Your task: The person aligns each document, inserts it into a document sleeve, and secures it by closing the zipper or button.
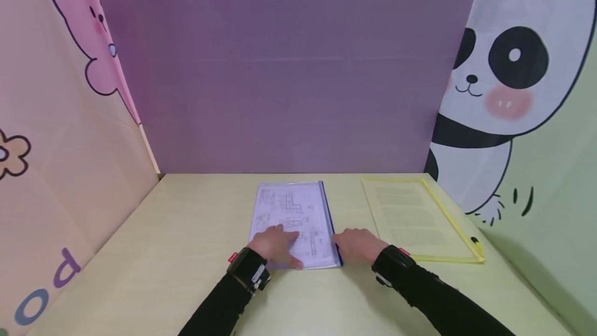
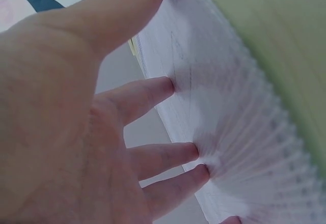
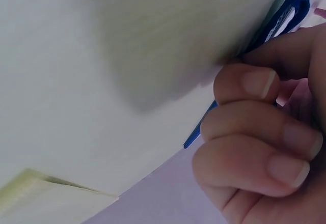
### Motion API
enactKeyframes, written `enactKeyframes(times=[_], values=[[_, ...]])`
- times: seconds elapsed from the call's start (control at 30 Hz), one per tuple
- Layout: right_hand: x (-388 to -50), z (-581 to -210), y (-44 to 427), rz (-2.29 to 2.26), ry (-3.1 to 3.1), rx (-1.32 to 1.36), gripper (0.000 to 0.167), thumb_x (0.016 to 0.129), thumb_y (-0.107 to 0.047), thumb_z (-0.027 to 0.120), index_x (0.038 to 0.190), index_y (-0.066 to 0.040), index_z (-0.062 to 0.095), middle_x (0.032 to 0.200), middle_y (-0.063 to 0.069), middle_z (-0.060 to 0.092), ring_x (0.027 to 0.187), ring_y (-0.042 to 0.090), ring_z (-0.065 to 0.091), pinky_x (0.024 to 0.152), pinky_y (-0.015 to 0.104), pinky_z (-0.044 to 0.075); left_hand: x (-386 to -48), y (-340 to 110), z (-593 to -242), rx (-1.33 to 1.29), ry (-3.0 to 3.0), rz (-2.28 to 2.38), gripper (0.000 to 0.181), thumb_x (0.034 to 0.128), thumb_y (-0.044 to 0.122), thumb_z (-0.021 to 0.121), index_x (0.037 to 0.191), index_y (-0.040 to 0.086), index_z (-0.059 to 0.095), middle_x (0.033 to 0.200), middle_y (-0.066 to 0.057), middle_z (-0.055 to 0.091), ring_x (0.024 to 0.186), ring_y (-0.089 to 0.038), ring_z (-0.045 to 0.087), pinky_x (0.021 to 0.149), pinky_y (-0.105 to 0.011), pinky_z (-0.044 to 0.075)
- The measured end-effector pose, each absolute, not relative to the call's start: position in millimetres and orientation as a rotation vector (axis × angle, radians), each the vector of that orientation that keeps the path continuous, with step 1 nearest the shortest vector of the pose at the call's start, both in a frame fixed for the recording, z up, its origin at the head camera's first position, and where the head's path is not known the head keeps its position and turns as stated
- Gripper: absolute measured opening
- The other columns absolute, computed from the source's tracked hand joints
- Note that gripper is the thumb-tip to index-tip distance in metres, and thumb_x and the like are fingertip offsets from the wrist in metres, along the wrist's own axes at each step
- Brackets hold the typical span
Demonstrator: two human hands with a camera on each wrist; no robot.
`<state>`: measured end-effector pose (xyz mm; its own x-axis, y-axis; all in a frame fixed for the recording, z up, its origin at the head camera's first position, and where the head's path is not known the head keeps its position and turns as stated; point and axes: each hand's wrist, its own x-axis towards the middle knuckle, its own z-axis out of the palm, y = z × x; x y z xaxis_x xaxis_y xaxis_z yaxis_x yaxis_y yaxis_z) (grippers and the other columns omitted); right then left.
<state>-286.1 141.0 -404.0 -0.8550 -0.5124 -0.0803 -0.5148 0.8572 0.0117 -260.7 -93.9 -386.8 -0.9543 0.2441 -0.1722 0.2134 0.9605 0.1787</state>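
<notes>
A clear report cover point(image 1: 270, 201) holding sheets with printed line drawings lies on the table, a dark blue slide-on spine bar point(image 1: 328, 206) along its right edge. My left hand point(image 1: 275, 245) rests on the cover's lower left part with fingers spread, and in the left wrist view its fingertips point(image 2: 165, 84) press on the plastic over the sheets. At the lower end of the bar, my right hand point(image 1: 358, 245) has its fingers curled and pinches the blue bar. The right wrist view shows the bar's blue end point(image 3: 300, 2) by the index finger; the thumb is mostly hidden.
A yellow-edged clear report cover point(image 1: 422, 211) with printed pages lies at the right side of the pale wooden table point(image 1: 196, 232). A small black and yellow item point(image 1: 475, 242) is by its right edge. Patterned cloth walls point(image 1: 298, 77) stand behind and on both sides.
</notes>
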Motion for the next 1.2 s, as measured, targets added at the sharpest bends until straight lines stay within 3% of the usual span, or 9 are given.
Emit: enactKeyframes(times=[0.37,0.7,1.2], values=[[-281.1,-405.0,147.2,0.009,2.959,-0.912,0.008,0.099,-0.016,0.06,0.092,-0.012,0.063,0.072,-0.002,0.052,0.064,0.017,0.047,0.06,0.038,0.045,-258.7,-94.2,-385.6,0.37,2.92,0.24,0.085,0.0751,0.062,0.081,0.148,0.027,0.055,0.145,-0.017,0.051,0.129,-0.033,0.05,0.097,-0.054,0.048],[-275.6,-398.1,147.3,-0.083,2.909,-0.888,0.008,0.099,-0.013,0.061,0.091,-0.014,0.063,0.073,-0.002,0.052,0.064,0.016,0.047,0.06,0.035,0.042,-261.1,-94.5,-388.0,0.377,2.931,0.215,0.085,0.0749,0.063,0.081,0.148,0.028,0.055,0.136,-0.015,0.054,0.118,-0.029,0.053,0.09,-0.05,0.05],[-263.3,-396.3,152.1,-0.084,2.851,-0.876,0.012,0.1,-0.014,0.06,0.088,-0.018,0.06,0.071,-0.003,0.048,0.063,0.014,0.043,0.061,0.031,0.037,-263.2,-93.7,-390.3,0.376,2.928,0.205,0.085,0.0755,0.063,0.081,0.149,0.028,0.054,0.14,-0.016,0.052,0.123,-0.031,0.051,0.092,-0.052,0.049]])
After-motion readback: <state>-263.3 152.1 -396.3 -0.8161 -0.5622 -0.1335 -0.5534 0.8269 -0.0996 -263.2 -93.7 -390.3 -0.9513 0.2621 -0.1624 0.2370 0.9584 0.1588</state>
